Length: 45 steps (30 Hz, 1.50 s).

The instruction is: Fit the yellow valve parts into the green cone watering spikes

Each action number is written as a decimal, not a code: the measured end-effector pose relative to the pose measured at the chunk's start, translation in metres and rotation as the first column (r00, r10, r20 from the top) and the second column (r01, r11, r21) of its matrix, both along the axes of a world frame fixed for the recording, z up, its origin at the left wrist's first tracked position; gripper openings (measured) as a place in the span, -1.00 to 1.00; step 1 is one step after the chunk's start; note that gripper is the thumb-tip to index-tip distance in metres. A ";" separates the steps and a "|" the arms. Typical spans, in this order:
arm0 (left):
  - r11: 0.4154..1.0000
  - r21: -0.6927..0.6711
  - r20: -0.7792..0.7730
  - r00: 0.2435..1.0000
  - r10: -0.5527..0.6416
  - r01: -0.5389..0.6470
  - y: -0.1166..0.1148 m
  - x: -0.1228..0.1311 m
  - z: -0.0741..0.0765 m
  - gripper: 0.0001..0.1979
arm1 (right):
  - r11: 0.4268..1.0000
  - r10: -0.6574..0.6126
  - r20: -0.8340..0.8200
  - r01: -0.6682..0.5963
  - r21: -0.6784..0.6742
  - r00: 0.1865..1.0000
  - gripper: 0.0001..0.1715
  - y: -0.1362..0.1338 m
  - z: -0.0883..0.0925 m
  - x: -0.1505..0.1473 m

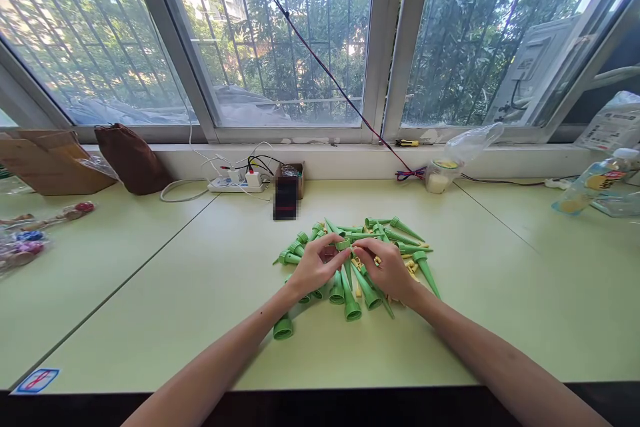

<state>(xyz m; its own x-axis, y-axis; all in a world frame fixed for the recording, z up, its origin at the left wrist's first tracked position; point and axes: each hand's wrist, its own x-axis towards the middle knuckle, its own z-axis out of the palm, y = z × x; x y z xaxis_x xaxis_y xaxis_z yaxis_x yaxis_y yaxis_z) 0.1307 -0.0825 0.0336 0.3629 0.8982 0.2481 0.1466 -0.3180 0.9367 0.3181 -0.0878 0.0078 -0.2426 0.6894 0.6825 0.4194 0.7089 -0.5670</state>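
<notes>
My left hand point(319, 264) is closed around the wide threaded end of a green plastic watering spike point(349, 273), whose narrow tip points down toward the table. The fingers of my right hand point(386, 268) are pinched together against the side of that same spike, just below its collar. Whatever small part they may hold is hidden by the fingertips. Around and under both hands lies a loose pile of similar green spikes point(353, 307). Small yellow plastic pieces point(411, 267) are scattered among them, mostly by my right hand.
Behind the pile stand a dark phone-like device point(285, 199) and a power strip point(237, 183) with cables. A plastic jar point(440, 177) and a bottle point(593, 183) are at the right. Wrapped items point(27, 240), a brown bag point(131, 159) and a cardboard box point(55, 163) sit at the left.
</notes>
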 end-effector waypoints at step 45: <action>1.000 0.010 -0.013 1.000 -0.005 0.005 0.000 -0.001 -0.001 -0.71 | 1.000 0.008 0.009 -0.008 -0.019 1.000 -0.76 0.000 0.000 0.000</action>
<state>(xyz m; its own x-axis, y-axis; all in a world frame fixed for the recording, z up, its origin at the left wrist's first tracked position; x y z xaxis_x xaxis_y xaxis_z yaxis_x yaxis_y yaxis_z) 0.1301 -0.0821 0.0324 0.3708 0.8938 0.2522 0.1568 -0.3279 0.9316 0.3178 -0.0877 0.0079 -0.2544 0.7006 0.6667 0.4192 0.7011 -0.5768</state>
